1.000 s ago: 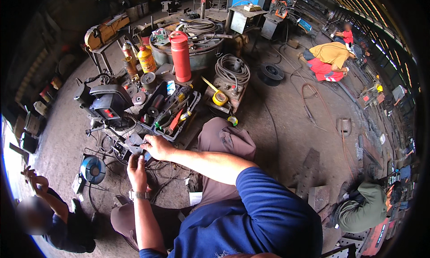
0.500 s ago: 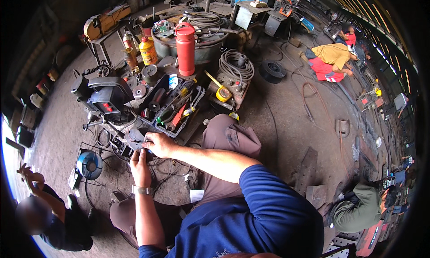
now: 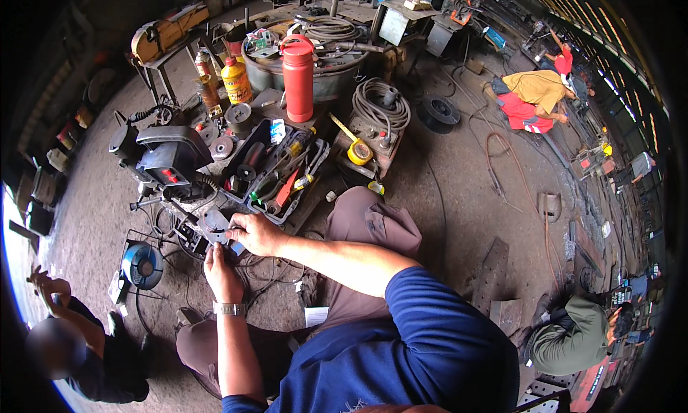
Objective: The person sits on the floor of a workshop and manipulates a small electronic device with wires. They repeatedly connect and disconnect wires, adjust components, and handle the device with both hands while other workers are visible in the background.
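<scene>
My right hand (image 3: 256, 234) reaches in from the right and pinches the edge of a flat grey metal plate (image 3: 213, 221). Just below it, my left hand (image 3: 222, 273), with a watch at the wrist, has its fingertips pressed together at the plate's lower edge. What those left fingers hold, if anything, is too small to make out. The plate lies beside a black machine (image 3: 170, 158) with red parts on its front and coiled cords. To the right of the machine sits a tool tray (image 3: 276, 173) full of hand tools.
A red bottle (image 3: 298, 83), a yellow bottle (image 3: 237, 82) and a tape measure (image 3: 360, 152) stand behind the tray. A blue round spool (image 3: 142, 264) and loose cables lie at left. Co-workers crouch at right (image 3: 534, 90) and lower right (image 3: 573, 338); another person (image 3: 79, 348) is lower left.
My left fingers have slid slightly left along the plate's lower edge. My right hand stays at the plate with its fingers shifted a little. At far right, a co-worker in red has raised an arm.
</scene>
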`<action>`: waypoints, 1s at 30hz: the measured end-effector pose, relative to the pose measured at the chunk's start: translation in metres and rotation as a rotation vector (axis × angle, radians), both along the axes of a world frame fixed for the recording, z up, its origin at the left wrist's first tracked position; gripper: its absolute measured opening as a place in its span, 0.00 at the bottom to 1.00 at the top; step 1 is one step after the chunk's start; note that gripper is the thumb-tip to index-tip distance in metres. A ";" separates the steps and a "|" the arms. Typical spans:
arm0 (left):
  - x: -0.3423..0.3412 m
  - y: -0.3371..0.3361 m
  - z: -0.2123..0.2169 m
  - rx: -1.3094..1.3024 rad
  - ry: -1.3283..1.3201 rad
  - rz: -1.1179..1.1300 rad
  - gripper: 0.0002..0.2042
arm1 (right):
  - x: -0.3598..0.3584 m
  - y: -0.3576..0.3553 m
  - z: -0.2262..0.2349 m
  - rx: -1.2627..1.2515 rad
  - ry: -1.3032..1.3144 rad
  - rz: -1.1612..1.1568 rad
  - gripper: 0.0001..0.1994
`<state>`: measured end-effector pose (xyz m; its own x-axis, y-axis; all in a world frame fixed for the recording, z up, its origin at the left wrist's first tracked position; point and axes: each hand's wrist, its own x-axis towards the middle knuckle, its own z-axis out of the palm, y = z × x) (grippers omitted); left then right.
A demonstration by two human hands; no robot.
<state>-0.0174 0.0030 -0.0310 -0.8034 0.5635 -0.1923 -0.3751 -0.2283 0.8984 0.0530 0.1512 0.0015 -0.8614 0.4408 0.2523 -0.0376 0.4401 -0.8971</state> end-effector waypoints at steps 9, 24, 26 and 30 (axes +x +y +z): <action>0.005 0.010 -0.013 -0.298 0.665 0.054 0.05 | -0.002 0.007 -0.011 -0.050 -0.103 -0.034 0.17; 0.015 0.009 0.018 0.081 -0.024 -0.113 0.06 | -0.001 0.007 -0.009 -0.066 -0.147 0.007 0.15; 0.019 0.013 0.024 0.160 -0.133 -0.106 0.06 | 0.001 0.007 -0.009 -0.095 -0.095 0.038 0.11; 0.011 0.005 0.012 0.257 -0.307 -0.109 0.06 | 0.003 0.000 0.000 -0.223 -0.065 0.150 0.07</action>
